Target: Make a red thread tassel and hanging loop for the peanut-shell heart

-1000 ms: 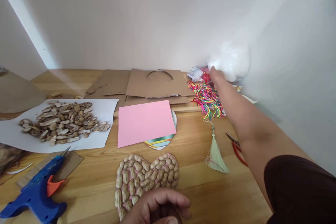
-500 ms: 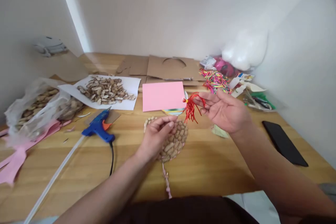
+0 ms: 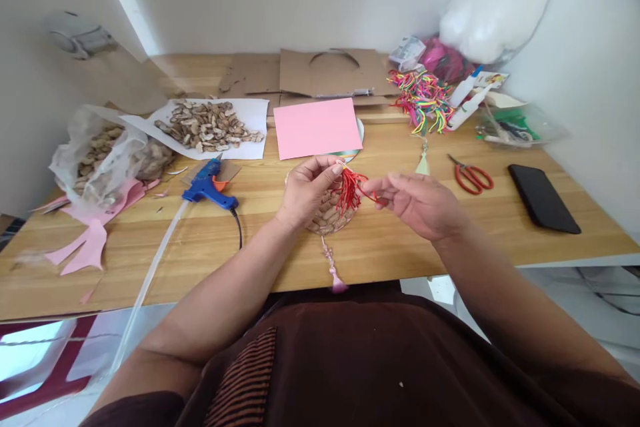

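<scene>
My left hand pinches the pale top end of a bundle of red cords. To its right, my right hand has thumb and fingers closed on one or more of the red strands, drawn off to the side. Beneath both hands lies a round piece covered in peanut shells, partly hidden by the left hand and the cords. From its near edge a pink tassel hangs down toward the table's front edge. Just beyond the left hand is a pink card.
On the left are a blue glue gun, a bag of peanuts, pink scraps and shells on white paper. On the right lie red-handled scissors, a black phone, a pale green tassel and coloured cords.
The red cord bundle has come to my left hand, which grips its top. My right hand now holds strands at its side. The view has tilted down, and the scissors show now.
</scene>
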The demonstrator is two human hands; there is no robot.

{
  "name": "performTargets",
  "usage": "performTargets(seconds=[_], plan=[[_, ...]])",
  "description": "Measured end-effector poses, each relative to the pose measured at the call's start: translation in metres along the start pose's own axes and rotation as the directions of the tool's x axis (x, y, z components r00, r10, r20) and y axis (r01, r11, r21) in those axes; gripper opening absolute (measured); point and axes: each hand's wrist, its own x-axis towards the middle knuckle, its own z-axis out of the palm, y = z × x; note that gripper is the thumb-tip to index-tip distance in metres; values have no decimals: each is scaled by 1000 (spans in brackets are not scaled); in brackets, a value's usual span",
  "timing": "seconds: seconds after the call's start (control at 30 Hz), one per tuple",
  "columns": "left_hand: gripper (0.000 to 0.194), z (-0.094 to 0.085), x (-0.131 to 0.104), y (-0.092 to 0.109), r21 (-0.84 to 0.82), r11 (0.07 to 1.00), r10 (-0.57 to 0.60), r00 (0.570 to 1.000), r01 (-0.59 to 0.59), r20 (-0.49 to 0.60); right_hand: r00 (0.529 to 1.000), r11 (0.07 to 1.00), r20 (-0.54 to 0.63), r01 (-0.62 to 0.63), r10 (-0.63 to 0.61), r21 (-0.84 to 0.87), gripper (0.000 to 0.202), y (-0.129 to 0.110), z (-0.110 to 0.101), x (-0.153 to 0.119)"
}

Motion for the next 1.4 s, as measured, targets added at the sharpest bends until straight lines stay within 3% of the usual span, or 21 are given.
performTargets(seconds=[0.13, 0.2, 0.37, 0.43, 0.57, 0.77, 1.0, 1.2, 1.4], plan=[[33, 0, -2, 3, -59, 997, -45, 997, 48, 56, 962, 909, -120, 187, -247, -372, 24, -7, -9, 6], [31, 1, -3, 4, -72, 993, -85, 992, 92, 96, 930, 862, -140, 249, -341, -441, 23, -12, -8, 13], [36, 1, -2, 2, -47, 993, -100, 991, 105, 91, 963, 859, 39, 255, -266, -444, 26, -14, 13, 27], [41, 1, -1, 1, -26, 993, -109, 991, 111, 79, 958, 847, 30, 267, -285, -459, 28, -8, 21, 31], [43, 1, -1, -1, -18, 993, -114, 990, 116, 79, 962, 896, -20, 244, -271, -370, 26, 5, 19, 39], [38, 2, -4, -2, -36, 988, -146, 979, 152, 139, 965, 951, 54, 263, -258, -163, 27, 6, 7, 43], [48, 0, -7, 1, -9, 973, -223, 943, 232, 249, 972, 964, 45, 234, -231, -122, 26, 7, 8, 41], [48, 0, -7, 2, 63, 980, -196, 961, 187, 197, 981, 982, 54, 184, -186, 32, 29, 11, 4, 44], [42, 3, -7, 3, 142, 986, -110, 982, 89, 153, 977, 980, 75, 195, -198, 40, 32, 12, 6, 43]])
